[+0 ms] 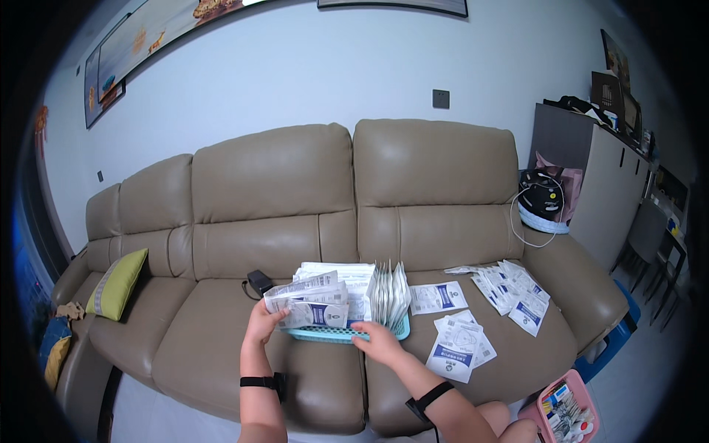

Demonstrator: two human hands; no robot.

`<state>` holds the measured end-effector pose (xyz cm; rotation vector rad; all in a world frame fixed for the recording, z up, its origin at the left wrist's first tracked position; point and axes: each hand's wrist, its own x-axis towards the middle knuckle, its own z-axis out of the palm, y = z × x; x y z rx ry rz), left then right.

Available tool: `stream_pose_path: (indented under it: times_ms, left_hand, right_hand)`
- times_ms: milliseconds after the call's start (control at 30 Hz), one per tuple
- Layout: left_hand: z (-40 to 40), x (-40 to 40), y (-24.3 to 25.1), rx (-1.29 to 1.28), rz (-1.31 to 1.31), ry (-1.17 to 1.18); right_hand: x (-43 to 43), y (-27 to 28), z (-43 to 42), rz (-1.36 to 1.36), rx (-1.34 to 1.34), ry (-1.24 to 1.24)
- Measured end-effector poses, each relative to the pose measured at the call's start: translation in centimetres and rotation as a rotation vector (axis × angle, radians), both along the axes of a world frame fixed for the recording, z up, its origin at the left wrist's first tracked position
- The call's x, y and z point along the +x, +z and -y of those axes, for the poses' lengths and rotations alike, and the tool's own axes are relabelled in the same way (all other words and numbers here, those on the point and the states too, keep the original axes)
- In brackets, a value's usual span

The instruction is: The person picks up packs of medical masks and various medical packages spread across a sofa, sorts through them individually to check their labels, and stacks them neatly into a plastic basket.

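On the brown leather sofa seat stands a light-blue perforated plastic basket (327,334) with flat white packets in it. Several of these packets form an upright row (391,299) at its right end, standing on edge. Larger white packets (343,271) fill the back. My left hand (262,322) grips a few packets (317,313) by their left edge, fanned above the basket's left part. At the basket's front rim, my right hand (380,341) has its thumb and fingers apart with nothing visible between them; whether it touches the rim is unclear.
Loose printed packets lie right of the basket: one flat packet (439,298), a small overlapping group (457,349) and a spread pile (512,293). A black box-shaped object (259,283) sits behind my left hand. A pink bin (537,411) of small items stands on the floor.
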<state>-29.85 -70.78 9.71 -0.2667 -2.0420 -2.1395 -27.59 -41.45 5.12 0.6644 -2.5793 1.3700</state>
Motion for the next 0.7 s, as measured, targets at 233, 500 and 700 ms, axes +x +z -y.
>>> stream_pose_path:
  times_ms: [233,500,700]
  left_hand:
    - [-2.7,-5.1,-1.8,-0.106,0.174,-0.202]
    - [-3.1,-7.6,-5.0,-0.322,0.244,-0.022]
    - [-4.0,-10.0,-5.8,-0.414,0.259,0.308]
  right_hand:
    - [0.3,-1.4,-0.5,-0.088,0.189,-0.052]
    - [0.4,-2.3,0.0,-0.163,0.207,-0.104]
    - [0.3,-2.8,-0.3,-0.211,0.203,-0.088]
